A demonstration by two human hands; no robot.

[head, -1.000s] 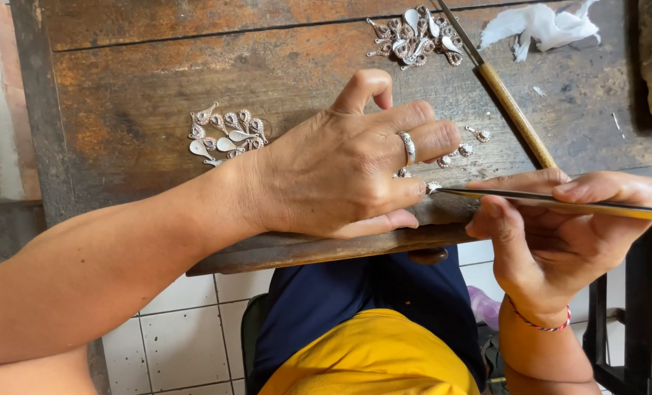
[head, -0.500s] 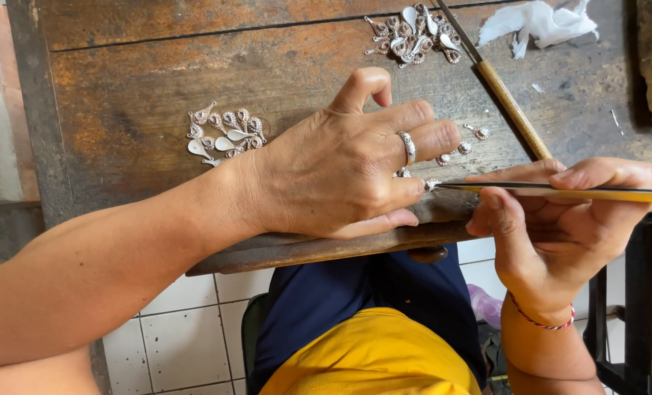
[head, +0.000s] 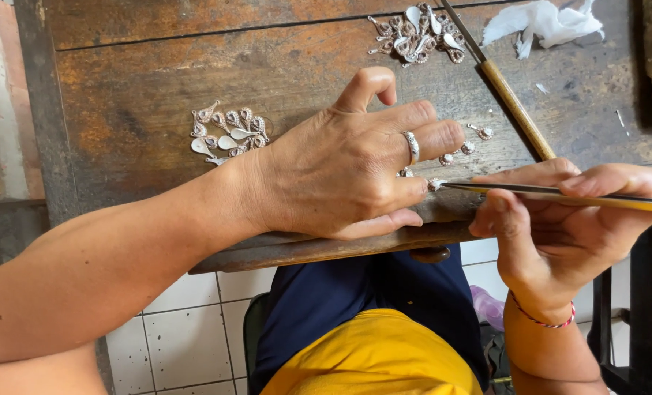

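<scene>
Silver charms (head: 227,132) lie heaped on the wooden desk (head: 136,80). Beside them the left hand (head: 341,164) pins a small piece (head: 436,184) at the desk edge, fingers pressed down; the right hand (head: 567,219) pinches a thin tool (head: 560,194) touching it.

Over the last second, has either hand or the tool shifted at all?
Barely. The right hand drew the thin tool slightly rightward, its tip still at the small silver piece pinned by the left hand. Nothing was let go. Both silver piles and the wooden-handled tool stayed put.
</scene>
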